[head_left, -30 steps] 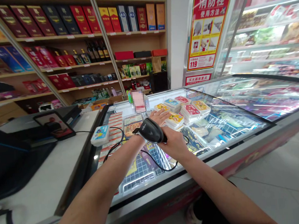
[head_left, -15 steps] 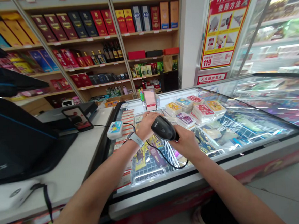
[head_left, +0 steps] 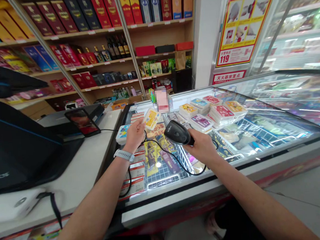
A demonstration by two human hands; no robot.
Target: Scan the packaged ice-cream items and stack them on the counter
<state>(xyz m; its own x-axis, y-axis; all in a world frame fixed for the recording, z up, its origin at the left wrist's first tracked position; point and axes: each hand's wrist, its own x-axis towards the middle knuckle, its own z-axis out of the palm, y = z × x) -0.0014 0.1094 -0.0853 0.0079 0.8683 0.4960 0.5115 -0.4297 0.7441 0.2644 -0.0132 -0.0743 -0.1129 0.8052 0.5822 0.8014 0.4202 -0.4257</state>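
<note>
My left hand, with a pale watch band on the wrist, is closed on the edge of a flat yellow-and-white package. The package is tilted above the glass top of the freezer. A blue-and-white package lies on the glass just left of that hand. In my right hand is a black barcode scanner, its head pointing left. Its cable loops over the glass below both hands. Stacks of similar packages in yellow, blue, red and purple stand beyond my right hand.
At left a counter carries a propped phone, a black terminal and a white device. Wire baskets of frozen goods show under the glass. Shelves of boxes and bottles line the back wall.
My left hand has moved left and now holds up the yellow-and-white package. The scanner stays in my right hand, almost in place. The view has tipped slightly downward.
</note>
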